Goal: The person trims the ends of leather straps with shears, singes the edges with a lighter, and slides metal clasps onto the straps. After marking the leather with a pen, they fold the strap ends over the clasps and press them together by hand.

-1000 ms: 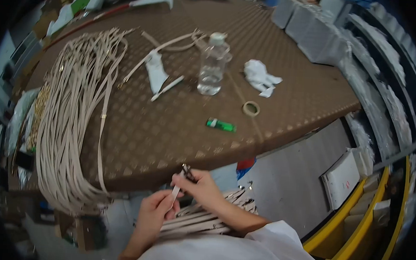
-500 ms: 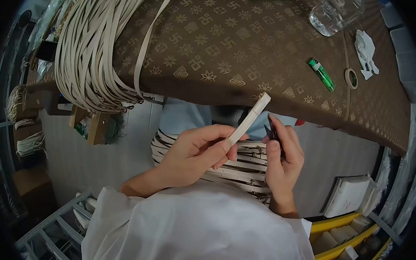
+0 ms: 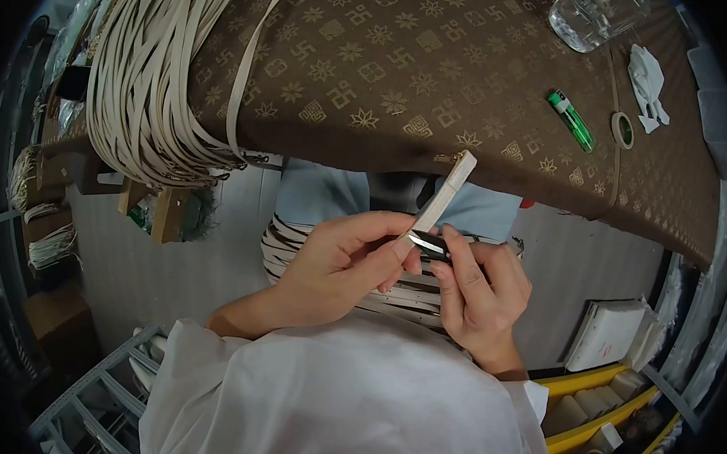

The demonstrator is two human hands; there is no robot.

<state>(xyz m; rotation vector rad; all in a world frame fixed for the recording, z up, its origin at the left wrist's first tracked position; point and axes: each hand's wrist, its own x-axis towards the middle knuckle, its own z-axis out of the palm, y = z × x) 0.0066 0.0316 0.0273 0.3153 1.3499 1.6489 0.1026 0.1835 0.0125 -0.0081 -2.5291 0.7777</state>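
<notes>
A narrow cream strap (image 3: 447,195) with a gold-coloured buckle at its far end is pinched between the thumb and fingers of my left hand (image 3: 332,267), pointing up and away toward the table edge. My right hand (image 3: 488,293) grips small black-handled snips (image 3: 431,245). Their bright blade reaches the strap right beside my left fingertips; whether it touches is hard to tell. More cream straps (image 3: 409,303) lie across my lap under both hands, partly hidden by them.
A thick bundle of cream straps (image 3: 151,89) hangs over the left of the brown patterned tablecloth (image 3: 347,84). On the right lie a green lighter (image 3: 571,121), a tape roll (image 3: 622,130), a crumpled tissue (image 3: 647,84) and a clear jar (image 3: 588,24).
My right hand has moved left and slightly up, bringing the snips from beside the strap to my left fingertips. The left hand keeps its hold on the strap. The view has shifted slightly.
</notes>
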